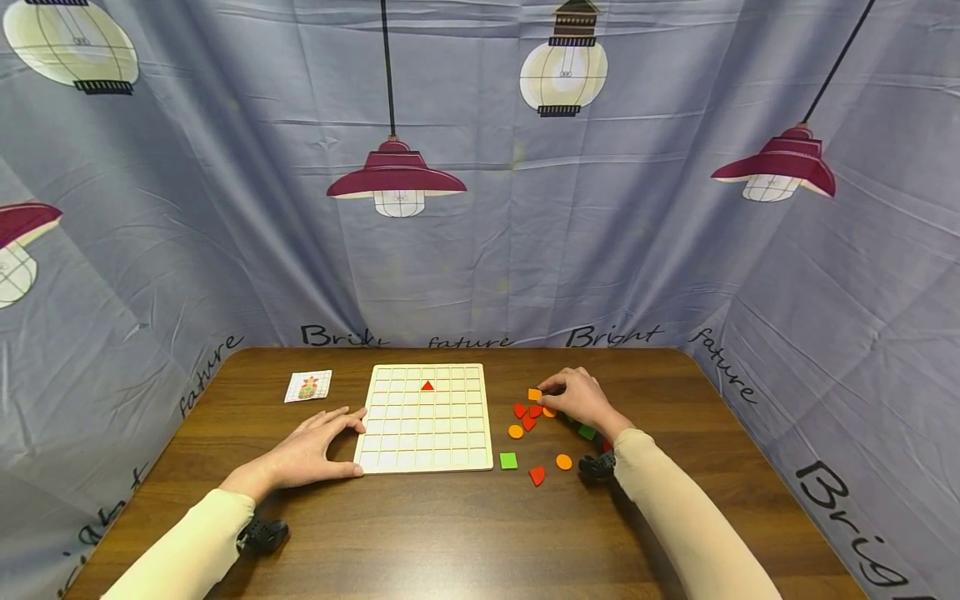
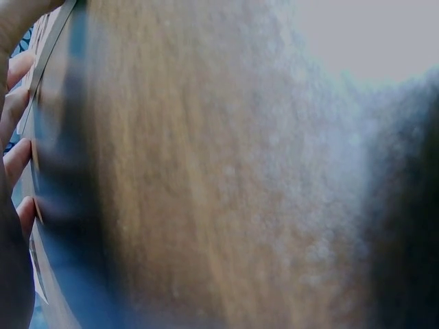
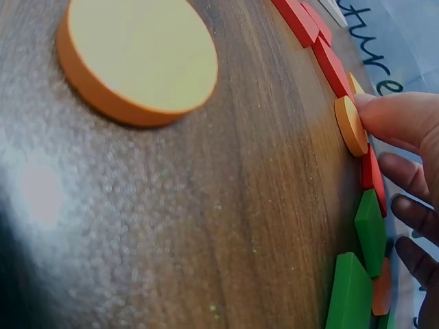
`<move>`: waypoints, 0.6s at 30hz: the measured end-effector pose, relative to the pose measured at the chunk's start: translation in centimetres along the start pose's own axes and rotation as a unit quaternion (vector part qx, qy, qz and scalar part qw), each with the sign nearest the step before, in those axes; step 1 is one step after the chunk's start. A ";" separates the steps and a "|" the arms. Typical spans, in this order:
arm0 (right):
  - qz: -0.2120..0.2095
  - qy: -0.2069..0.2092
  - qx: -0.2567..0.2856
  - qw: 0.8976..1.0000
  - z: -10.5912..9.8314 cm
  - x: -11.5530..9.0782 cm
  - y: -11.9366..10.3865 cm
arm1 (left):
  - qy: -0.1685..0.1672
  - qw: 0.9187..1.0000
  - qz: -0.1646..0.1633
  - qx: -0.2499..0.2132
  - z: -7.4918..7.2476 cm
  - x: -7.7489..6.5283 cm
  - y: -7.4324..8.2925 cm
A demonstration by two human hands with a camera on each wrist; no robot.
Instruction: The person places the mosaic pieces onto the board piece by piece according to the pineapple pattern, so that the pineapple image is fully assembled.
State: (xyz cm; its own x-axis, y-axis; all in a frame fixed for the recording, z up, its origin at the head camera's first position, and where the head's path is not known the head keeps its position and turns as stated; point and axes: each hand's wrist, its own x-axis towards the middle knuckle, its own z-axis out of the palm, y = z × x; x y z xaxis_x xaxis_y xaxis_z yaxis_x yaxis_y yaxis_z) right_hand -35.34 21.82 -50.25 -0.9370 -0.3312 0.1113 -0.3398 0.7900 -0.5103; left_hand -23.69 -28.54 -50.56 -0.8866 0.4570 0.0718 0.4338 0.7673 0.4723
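A pale grid board (image 1: 397, 421) lies flat on the table, with one red triangle (image 1: 427, 386) in its upper part. My left hand (image 1: 311, 450) rests at the board's left edge, fingers spread along it and thumb at the near corner. To the right of the board, my right hand (image 1: 581, 398) pinches an orange square piece (image 1: 535, 394) between thumb and forefinger. Around and under that hand lie loose flat pieces: red ones (image 1: 520, 410), orange circles (image 1: 515, 431) and green ones (image 3: 371, 233). The right palm hides some of them from above.
A small card (image 1: 308, 386) printed with a coloured pineapple-like pattern lies left of the board. Nearer the front are a light green square (image 1: 508, 461), a red piece (image 1: 537, 476) and an orange circle (image 1: 564, 462). A patterned curtain (image 1: 487, 275) hangs behind the wooden table (image 1: 420, 533).
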 end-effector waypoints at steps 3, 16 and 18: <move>0.001 0.001 0.002 1.000 0.0 0.0 -0.2 | -0.001 1.000 -0.001 0.002 0.0 0.0 0.0; 0.009 -0.004 0.005 1.000 -0.1 0.0 -0.4 | -0.001 1.000 0.003 -0.002 -0.1 -0.1 0.2; 0.007 -0.003 0.006 1.000 -0.2 0.1 -0.4 | -0.001 1.000 0.003 -0.002 -0.1 -0.1 0.2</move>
State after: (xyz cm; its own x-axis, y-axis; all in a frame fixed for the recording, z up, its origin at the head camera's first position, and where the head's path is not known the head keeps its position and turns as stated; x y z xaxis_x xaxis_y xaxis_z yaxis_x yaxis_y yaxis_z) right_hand -35.31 21.57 -49.91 -0.9411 -0.3236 0.0984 -0.3255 0.7879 -0.5227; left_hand -23.55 -28.52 -50.39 -0.8835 0.4627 0.0731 0.4386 0.7622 0.4762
